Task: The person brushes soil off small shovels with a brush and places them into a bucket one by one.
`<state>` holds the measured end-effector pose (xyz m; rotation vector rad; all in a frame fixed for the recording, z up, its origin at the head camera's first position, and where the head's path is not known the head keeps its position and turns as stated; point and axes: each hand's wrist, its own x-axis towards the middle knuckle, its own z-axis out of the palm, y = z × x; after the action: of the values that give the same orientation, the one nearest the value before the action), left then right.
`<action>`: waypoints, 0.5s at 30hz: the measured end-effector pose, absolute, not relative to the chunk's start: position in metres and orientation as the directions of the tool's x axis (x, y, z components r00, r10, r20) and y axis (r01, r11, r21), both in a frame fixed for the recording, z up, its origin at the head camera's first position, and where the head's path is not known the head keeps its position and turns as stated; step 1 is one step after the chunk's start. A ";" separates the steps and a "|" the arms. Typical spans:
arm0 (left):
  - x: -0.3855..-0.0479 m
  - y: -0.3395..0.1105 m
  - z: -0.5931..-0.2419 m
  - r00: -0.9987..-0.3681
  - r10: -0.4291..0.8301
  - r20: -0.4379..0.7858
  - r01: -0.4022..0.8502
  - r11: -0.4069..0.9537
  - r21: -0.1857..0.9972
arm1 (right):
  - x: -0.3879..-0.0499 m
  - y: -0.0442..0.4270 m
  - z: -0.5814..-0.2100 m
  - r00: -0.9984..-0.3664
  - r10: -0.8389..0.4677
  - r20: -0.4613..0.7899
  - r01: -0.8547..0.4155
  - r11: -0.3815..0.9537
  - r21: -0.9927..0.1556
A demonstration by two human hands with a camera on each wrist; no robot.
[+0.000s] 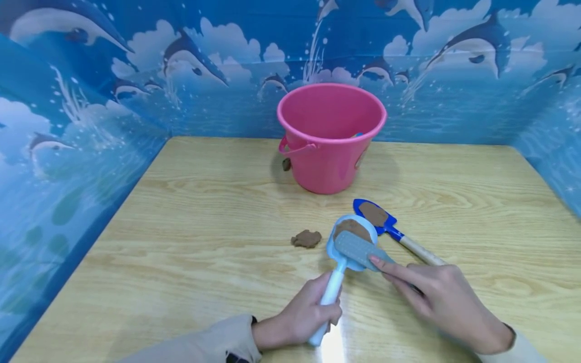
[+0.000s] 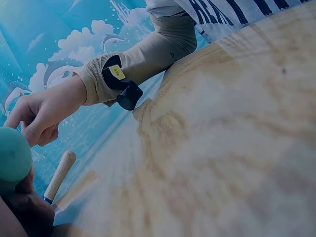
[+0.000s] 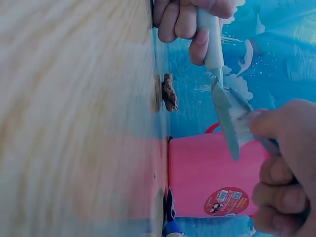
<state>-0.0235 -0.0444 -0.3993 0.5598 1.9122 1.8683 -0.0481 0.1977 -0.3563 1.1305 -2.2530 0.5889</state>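
My left hand (image 1: 304,312) grips the handle of a light-blue toy shovel (image 1: 331,292), whose round scoop holds brown sand (image 1: 353,227). In the right wrist view this scoop (image 3: 224,116) is held above the table. My right hand (image 1: 447,297) holds a flat grey-blue spatula-like tool (image 1: 356,248), the forefinger stretched along it. The tool's blade lies over the sand and the scoop's right side, hiding part of both. In the left wrist view the rounded handle end (image 2: 14,155) covers most of the left hand.
Behind the scoop, a dark-blue shovel (image 1: 391,222) with a wooden handle lies on the table with sand in it. A flat brown clump (image 1: 306,239) lies left of the scoop. A pink bucket (image 1: 324,166) stands at the back, before a dolphin-print backdrop (image 1: 227,111).
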 end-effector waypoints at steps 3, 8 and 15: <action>-0.023 -0.045 -0.400 -0.832 0.555 0.001 0.020 0.028 0.999 | -0.047 0.197 -0.357 -0.512 -0.556 0.655 -0.782 0.617 -0.087; -0.022 -0.046 -0.400 -0.823 0.567 0.027 0.052 0.027 0.998 | -0.046 0.193 -0.355 -0.509 -0.502 0.700 -0.725 0.688 -0.033; -0.023 -0.044 -0.399 -0.830 0.556 0.035 0.062 0.029 0.998 | -0.044 0.191 -0.352 -0.532 -0.436 0.726 -0.646 0.763 -0.014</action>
<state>-0.0228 -0.0436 -0.3991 0.6281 1.9491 1.8582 -0.0437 0.1913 -0.3525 0.8042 -2.2174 0.3646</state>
